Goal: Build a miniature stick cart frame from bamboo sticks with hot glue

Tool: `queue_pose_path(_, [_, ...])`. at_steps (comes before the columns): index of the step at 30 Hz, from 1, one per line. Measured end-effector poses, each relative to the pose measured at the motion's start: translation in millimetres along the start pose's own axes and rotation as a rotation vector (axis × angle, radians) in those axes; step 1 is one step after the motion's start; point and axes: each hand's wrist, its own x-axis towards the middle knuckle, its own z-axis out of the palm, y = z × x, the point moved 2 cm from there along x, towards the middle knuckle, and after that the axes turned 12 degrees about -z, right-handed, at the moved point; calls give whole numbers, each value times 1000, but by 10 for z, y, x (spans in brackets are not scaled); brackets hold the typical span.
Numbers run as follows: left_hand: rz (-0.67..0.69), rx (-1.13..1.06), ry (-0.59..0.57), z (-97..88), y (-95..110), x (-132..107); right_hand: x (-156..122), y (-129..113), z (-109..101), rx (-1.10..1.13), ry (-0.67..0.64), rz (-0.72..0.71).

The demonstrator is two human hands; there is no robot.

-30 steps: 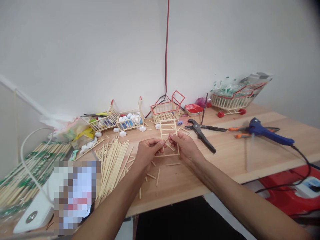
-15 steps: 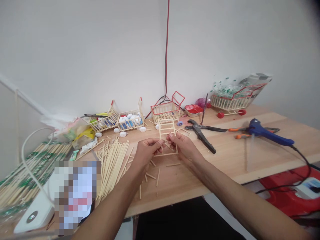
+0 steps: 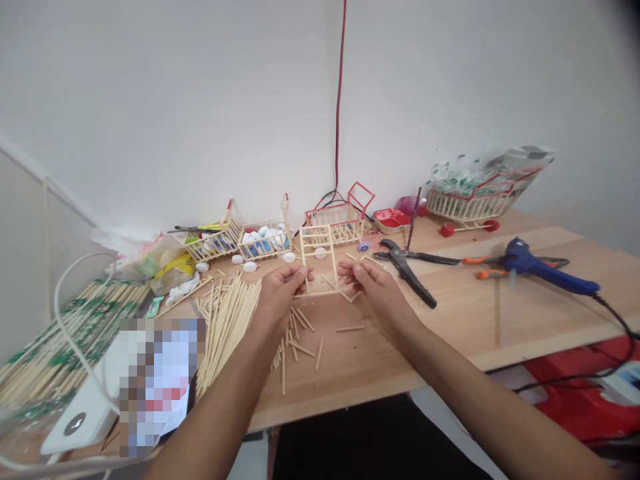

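Slightly leftward has moved the pale, ladder-shaped wooden-stick frame [image 3: 334, 260], centre of picture. My left hand [image 3: 284, 288] pinches it; my right hand [image 3: 377, 287], just beside, I cannot tell. Probably I am adjusting; next calls for steadiness.

Over the table [image 3: 445, 340], a stick frame [image 3: 334, 261] is held in the left hand [image 3: 283, 285], with the right hand [image 3: 375, 287] placed just right of it. Behind the frame, an openwork cart [image 3: 345, 230] is set near the wall [image 3: 225, 100]. Loose sticks [image 3: 230, 317] are spread left; pliers [image 3: 407, 273] are laid right, and a glue gun [image 3: 545, 267] farther right.
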Motion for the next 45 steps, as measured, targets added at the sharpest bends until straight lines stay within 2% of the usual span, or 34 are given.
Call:
queue_pose_path(4, [-9,-115,21,-47,64,25,26,-108,-59,-308,-59,-144])
queue_pose_path(7, [0,-171,24,-63,117,30,-16,-165,-3,-476,-147,-202])
queue_pose_path(9, [13,-195,28,-76,142,31,-66,-193,57,-536,-267,-223])
queue_pose_path(12, [14,-212,40,-104,151,38,-152,-240,107,-616,-530,-256])
queue_pose_path(15, [9,-210,34,-123,145,43,-234,-311,82,-806,-782,-318])
queue_pose_path(17, [14,-202,25,-125,143,42,-277,-354,55,-945,-866,-341])
queue_pose_path(19, [19,-188,16,-120,139,43,-309,-374,45,-1048,-895,-337])
queue_pose_path(21, [11,-165,4,-110,127,47,-331,-369,52,-1099,-903,-323])
queue_pose_path(24, [-25,-122,-6,-92,89,56,-333,-383,54,-1057,-891,-313])
queue_pose_path(27, [-49,-75,-17,-64,46,49,-279,-500,13,-873,-831,-263])
queue_pose_path(29, [-47,-37,-33,-40,21,36,-201,-616,-13,-740,-741,-251])
queue_pose_path(32, [-54,12,-65,-5,-17,17,-40,-723,0,-684,-519,-362])
queue_pose_path(34, [-63,40,-94,14,-45,12,56,-683,54,-736,-425,-452])
queue_pose_path(40, [-44,81,-136,45,-111,21,147,-381,209,-968,-329,-658])
queue_pose_path(45, [-64,77,-119,57,-122,19,73,-381,228,-1036,-283,-790])
